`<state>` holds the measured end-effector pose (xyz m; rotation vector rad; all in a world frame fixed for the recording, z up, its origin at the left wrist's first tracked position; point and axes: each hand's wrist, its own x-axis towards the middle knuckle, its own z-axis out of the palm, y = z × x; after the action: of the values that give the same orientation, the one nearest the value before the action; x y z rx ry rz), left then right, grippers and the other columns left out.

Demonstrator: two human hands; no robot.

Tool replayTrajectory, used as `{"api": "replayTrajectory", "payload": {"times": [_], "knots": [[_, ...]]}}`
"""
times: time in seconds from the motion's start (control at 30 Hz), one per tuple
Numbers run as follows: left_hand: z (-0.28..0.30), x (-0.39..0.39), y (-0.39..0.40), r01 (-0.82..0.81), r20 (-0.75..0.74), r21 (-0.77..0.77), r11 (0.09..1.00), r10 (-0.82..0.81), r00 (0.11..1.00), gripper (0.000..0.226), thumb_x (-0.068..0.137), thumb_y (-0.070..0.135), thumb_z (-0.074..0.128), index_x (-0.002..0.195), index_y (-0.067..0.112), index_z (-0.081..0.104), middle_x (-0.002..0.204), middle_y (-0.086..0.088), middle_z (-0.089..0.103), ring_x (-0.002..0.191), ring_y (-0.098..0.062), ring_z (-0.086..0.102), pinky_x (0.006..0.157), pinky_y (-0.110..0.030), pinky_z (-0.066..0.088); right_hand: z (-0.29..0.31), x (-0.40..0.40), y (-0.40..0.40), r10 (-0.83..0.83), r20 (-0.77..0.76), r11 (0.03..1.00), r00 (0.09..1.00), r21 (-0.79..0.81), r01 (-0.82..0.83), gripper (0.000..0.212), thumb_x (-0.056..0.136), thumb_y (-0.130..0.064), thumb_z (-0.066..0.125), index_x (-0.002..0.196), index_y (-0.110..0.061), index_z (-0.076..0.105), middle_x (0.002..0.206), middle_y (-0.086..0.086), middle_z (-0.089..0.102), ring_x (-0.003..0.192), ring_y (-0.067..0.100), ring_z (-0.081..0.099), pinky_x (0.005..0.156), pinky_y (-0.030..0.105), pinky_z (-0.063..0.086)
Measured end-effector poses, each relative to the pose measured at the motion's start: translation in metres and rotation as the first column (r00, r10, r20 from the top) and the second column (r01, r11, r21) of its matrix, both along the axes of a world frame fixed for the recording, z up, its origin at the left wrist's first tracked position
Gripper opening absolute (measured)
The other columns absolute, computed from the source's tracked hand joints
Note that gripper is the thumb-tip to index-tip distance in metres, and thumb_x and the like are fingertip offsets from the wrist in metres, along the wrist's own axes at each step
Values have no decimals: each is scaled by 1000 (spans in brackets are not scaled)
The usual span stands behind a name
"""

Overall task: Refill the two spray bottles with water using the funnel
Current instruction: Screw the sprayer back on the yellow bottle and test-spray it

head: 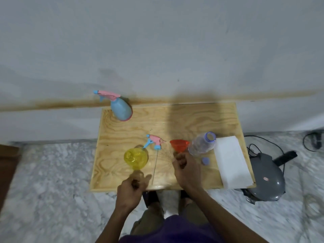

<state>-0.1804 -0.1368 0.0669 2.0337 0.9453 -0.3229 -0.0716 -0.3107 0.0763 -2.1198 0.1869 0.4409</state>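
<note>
Orange plastic is what my right hand has: I pinch the thin spout of the one funnel with my fingertips, and its wide mouth points up. My left hand sits at the near edge of the wooden table, fingers curled in. It looks like it holds nothing, but the picture is blurry there, so I cannot tell for sure.

I count two spray bottles. One yellow bottle stands near my left hand with its top off. Its pink and blue spray top lies just beside it, with a long thin tube pointing toward me. One blue bottle stands in the far left corner with its spray top on.

One clear water bottle stands just right of the funnel, open. Its one small blue cap lies near it. One white folded cloth lies along the right side.

One grey machine sits on the floor, partly hidden by the table. What it is, I cannot tell.
</note>
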Motion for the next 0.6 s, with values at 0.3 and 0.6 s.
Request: {"api": "replayTrajectory", "payload": {"times": [0.3, 0.6], "knots": [[-20, 19, 42, -115, 353, -49, 992, 125, 927, 99, 65, 39, 91, 147, 25, 38, 142, 2, 51, 127, -10, 50, 99, -29, 47, -63, 29, 103, 99, -48, 962, 994, -252, -108, 27, 96, -31, 59, 115, -12, 60, 110, 9, 68, 102, 31, 64, 73, 30, 37], [-38, 28, 52, -47, 486, -114, 992, 97, 868, 73, 76, 51, 80, 139, 29, 51, 134, 9, 60, 125, -10, 57, 101, -42, 51, -85, 36, 125, -88, -102, 963, 991, -261, 59, 34, 95, -31, 58, 122, -10, 62, 123, 16, 61, 112, 35, 59, 84, 36, 45]]}}
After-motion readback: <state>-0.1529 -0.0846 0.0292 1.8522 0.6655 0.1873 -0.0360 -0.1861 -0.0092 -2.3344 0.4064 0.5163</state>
